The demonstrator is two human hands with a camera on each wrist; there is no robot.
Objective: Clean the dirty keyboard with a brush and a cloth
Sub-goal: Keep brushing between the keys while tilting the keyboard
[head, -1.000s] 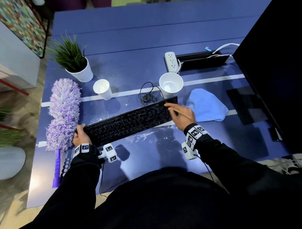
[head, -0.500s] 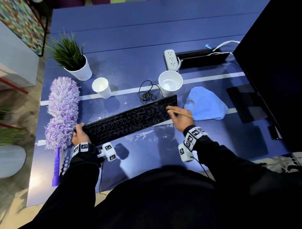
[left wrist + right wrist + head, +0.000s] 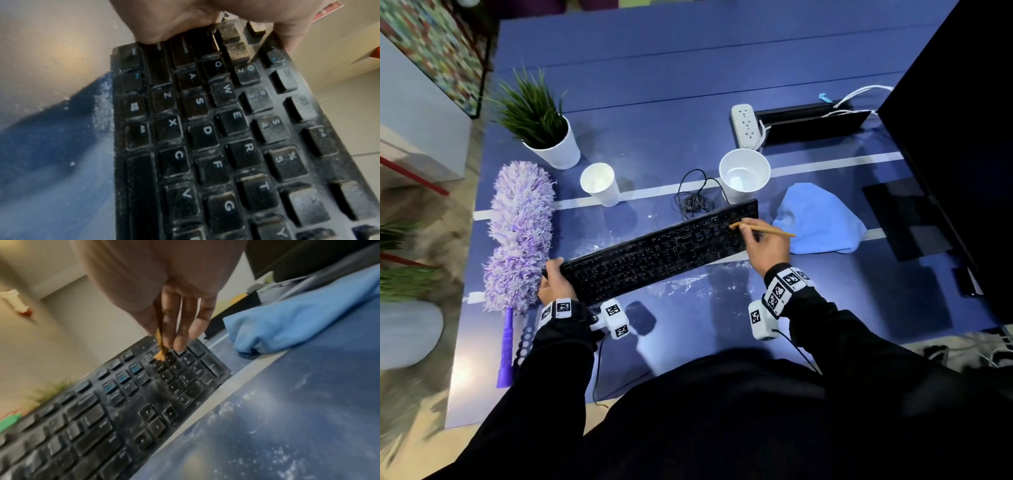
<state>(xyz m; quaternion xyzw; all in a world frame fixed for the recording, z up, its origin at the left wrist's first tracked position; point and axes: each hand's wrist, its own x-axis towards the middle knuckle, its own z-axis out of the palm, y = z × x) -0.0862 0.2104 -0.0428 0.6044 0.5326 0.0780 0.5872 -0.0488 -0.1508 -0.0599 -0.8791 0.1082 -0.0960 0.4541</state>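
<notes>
A dusty black keyboard (image 3: 654, 253) lies slantwise on the blue desk (image 3: 688, 85). My left hand (image 3: 554, 284) grips its left end, thumb on the keys (image 3: 156, 32). My right hand (image 3: 763, 246) pinches a thin wooden brush (image 3: 767, 230) like a pen. The brush's orange bristles (image 3: 159, 356) touch the number-pad keys at the keyboard's (image 3: 123, 402) right end. A light blue cloth (image 3: 822, 219) lies crumpled on the desk just right of the keyboard, also in the right wrist view (image 3: 298, 318).
White dust (image 3: 688, 284) speckles the desk in front of the keyboard. Behind it stand two white cups (image 3: 744, 174) (image 3: 601, 183), a coiled black cable (image 3: 695, 202), a potted plant (image 3: 544, 126) and a power strip (image 3: 744, 125). A purple duster (image 3: 520, 233) lies at the left; a dark monitor (image 3: 962, 137) at the right.
My right hand has shifted the brush tip a little back and forth over the keyboard's right end. The left hand keeps its grip and the keyboard stays put.
</notes>
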